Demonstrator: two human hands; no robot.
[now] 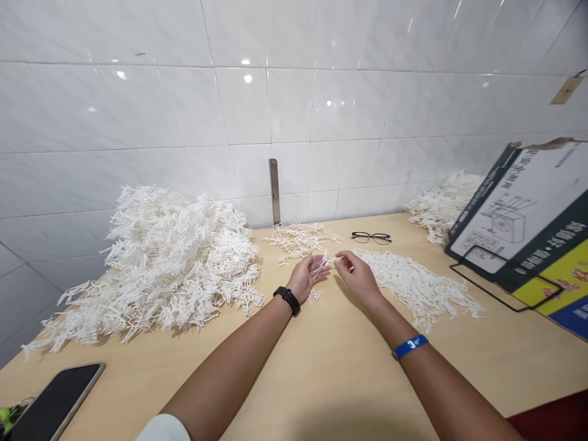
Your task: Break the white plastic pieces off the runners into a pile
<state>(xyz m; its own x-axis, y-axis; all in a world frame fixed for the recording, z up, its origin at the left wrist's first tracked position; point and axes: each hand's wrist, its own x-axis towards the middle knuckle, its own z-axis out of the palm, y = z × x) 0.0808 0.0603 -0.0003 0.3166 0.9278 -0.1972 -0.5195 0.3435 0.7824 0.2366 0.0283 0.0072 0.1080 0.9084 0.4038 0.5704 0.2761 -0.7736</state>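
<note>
My left hand (304, 277), with a black watch at its wrist, is cupped palm up around a small white branching strand piece (324, 263). The thumb and fingertips of my right hand (356, 274) pinch together at the right end of that piece. A flat spread of thin white strands (408, 285) lies just right of my right hand. Beyond my left hand is a loose scatter of branching white pieces (301, 237). To the left rises a large heap of similar white pieces (184, 263). A few bits (314, 295) lie beside my left wrist.
Black-framed glasses (371, 237) rest near the wall. At right, a printed carton (528, 214) stands behind a black wire frame (505, 278), with another white pile (443, 202) beside it. A phone (57, 401) lies front left. A metal bracket (274, 191) stands against the tiled wall.
</note>
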